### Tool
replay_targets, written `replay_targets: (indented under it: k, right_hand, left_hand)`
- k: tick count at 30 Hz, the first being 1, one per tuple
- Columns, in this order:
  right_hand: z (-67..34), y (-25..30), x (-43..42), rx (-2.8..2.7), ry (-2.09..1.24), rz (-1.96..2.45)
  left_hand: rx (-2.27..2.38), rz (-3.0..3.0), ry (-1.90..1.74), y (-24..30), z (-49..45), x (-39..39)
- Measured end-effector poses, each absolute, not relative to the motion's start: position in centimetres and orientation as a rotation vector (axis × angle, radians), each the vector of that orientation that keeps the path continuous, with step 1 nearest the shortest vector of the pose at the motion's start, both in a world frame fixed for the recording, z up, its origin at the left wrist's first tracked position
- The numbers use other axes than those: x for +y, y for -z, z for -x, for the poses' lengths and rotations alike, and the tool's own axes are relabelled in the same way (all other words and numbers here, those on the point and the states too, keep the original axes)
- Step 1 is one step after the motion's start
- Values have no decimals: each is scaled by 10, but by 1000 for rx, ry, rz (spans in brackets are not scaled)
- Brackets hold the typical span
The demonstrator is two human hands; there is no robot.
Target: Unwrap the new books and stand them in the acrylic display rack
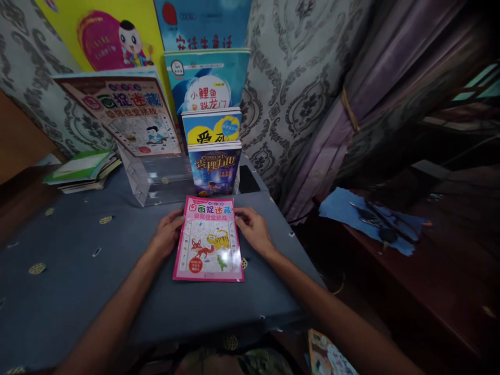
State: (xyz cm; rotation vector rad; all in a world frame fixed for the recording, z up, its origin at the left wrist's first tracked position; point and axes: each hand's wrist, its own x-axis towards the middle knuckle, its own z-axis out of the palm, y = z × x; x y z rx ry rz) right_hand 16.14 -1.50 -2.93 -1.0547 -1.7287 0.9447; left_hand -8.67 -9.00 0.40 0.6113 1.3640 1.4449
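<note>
A pink-bordered picture book (211,242), with a fox and a striped cat on its cover, lies face up at the table's front middle. My left hand (170,232) is closed at its upper left edge, fingertips partly hidden by the book. On the opposite edge my right hand (253,228) grips with thumb and fingers. Just beyond the book's top stands a clear tiered display rack (146,179). It bears a dark blue book (215,169), a blue-and-yellow book (195,126), a teal book (183,83) and a brown-covered picture book (133,122).
A stack of books (84,169) lies at the table's (97,291) back left. A dark flat object (249,178) rests beside the rack. To the right, a blue cloth (336,205) with tools lies on a reddish-brown surface (422,291). Another book (328,354) shows below the table edge.
</note>
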Motion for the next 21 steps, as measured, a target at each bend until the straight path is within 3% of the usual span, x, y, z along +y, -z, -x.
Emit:
replay_targets:
  k: [7, 14, 21]
  right_hand:
    - [-156, 29, -6, -1548, -1157, 1063]
    - [-140, 4, -4, -1408, -1820, 942]
    - [-153, 2, -6, -1384, -1927, 864]
  left_hand:
    - [1122, -515, -1406, -14, 75, -95]
    - [1109, -302, -1493, -17, 79, -93]
    - [1208, -309, -1481, -18, 74, -93]
